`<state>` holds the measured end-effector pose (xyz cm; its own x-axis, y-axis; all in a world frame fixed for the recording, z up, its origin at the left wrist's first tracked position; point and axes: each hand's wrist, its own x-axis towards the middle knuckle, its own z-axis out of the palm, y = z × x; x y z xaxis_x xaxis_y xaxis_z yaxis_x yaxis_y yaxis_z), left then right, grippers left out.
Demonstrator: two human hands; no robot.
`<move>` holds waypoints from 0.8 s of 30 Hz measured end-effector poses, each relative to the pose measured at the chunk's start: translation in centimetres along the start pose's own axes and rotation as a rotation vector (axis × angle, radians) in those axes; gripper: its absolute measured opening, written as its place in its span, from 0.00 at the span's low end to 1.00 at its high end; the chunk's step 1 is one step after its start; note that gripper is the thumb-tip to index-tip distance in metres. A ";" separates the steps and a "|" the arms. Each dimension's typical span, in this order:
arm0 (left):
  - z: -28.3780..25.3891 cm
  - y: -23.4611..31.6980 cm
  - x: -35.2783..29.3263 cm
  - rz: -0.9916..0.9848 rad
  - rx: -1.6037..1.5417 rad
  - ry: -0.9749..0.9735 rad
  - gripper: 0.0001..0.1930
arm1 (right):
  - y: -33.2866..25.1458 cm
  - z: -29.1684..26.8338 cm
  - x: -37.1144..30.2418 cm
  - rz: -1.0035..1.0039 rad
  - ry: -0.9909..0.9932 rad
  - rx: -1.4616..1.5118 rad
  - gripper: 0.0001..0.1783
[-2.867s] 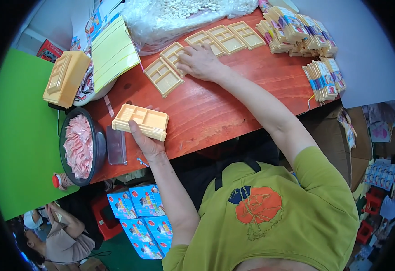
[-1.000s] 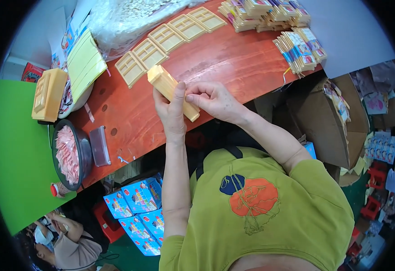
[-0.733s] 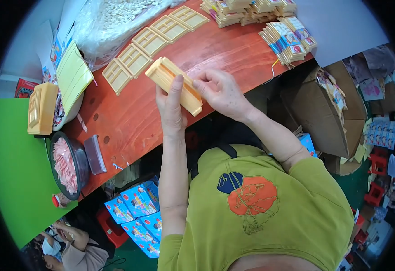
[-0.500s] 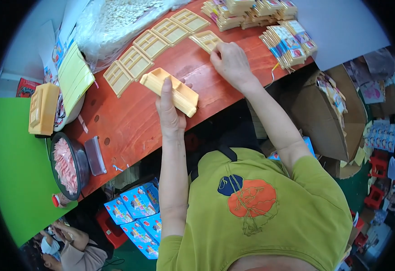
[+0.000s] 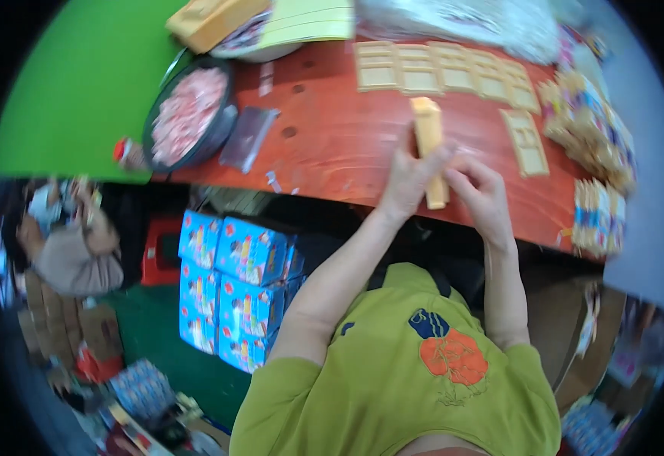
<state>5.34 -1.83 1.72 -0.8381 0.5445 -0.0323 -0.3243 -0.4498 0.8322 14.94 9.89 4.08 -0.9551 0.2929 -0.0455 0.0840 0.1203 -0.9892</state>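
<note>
Bright, whitish light puts a pale sheen on the red wooden table (image 5: 332, 152); the space beneath it sinks into dark shadow. Blur softens my left hand (image 5: 410, 180) and right hand (image 5: 485, 196) over its near edge and the crumpled, translucent plastic bag (image 5: 461, 23) at its back. Around it, lines bow toward a black rim.

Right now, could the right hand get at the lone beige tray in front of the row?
Probably yes: nothing visible stands between the right hand and the tray, though that hand is beside the stack in the left hand.
</note>
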 end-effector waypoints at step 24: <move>-4.6 0.8 -2.6 0.056 -0.012 0.330 0.40 | 9.8 -6.6 7.8 -0.273 0.259 -0.977 0.15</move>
<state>5.27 -6.86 -0.05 -0.9511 0.2608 -0.1656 -0.2770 -0.4822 0.8311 10.15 19.66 -5.05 -0.8958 0.3206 0.3077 0.1780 0.8933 -0.4127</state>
